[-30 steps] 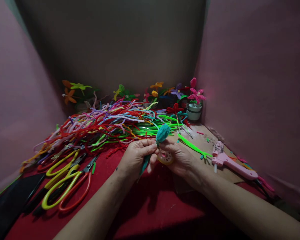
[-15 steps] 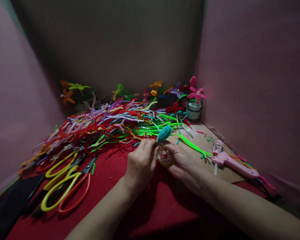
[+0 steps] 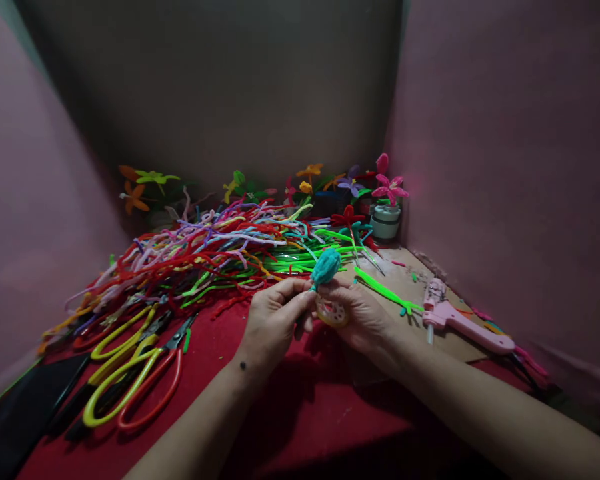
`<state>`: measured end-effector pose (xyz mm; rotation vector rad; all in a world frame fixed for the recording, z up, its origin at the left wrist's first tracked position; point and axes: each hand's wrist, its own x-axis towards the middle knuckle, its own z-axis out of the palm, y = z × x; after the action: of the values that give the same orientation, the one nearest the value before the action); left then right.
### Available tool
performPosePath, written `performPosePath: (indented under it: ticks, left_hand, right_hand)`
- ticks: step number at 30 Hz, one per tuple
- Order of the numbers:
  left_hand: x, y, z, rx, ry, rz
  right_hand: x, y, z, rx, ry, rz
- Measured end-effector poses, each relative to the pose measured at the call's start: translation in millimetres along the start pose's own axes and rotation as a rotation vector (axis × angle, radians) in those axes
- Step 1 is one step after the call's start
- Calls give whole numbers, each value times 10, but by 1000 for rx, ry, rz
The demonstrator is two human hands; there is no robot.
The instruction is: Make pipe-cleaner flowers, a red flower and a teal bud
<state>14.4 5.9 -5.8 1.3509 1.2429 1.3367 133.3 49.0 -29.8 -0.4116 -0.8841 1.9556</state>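
A teal pipe-cleaner flower bud (image 3: 326,267) points up between my two hands, over the front of the red cloth. My left hand (image 3: 274,319) pinches the base of the bud between thumb and fingertips. My right hand (image 3: 366,319) is closed around a small roll of tape (image 3: 332,311), and its fingertips reach the bud's base from the other side. Whether those fingertips also grip the bud's stem is hidden. The stem below the pinch cannot be made out.
A heap of colourful pipe cleaners (image 3: 215,243) lies behind my hands. Left are scissors (image 3: 153,393) and pliers (image 3: 120,353). A pink glue gun (image 3: 473,330) rests right on a board (image 3: 405,267), near green pipe cleaners (image 3: 385,288). Pipe-cleaner flowers (image 3: 391,189) stand at the back.
My left hand has rolled over, its thumb now showing at the base of the bud. The bud has turned slightly more upright, and the tape roll has tilted a little in my right hand.
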Motion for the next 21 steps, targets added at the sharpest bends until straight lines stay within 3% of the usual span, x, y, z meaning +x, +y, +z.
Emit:
performPosePath:
  ticks: [5,14,17,21]
  left_hand:
    - [26,-19,-25,-277,-105,-119]
    - [90,-64,-55,-336,-269,-240]
    - [82,-80,-14,-172,-142,-127]
    - [43,-187,36,335,138,277]
  right_hand:
    - [-5,-27,-13,46,-92,41]
    - [25,20,-42,100,-72,87]
    - [31,11,-5,121,-3,97]
    - [49,38,-5,230,146,67]
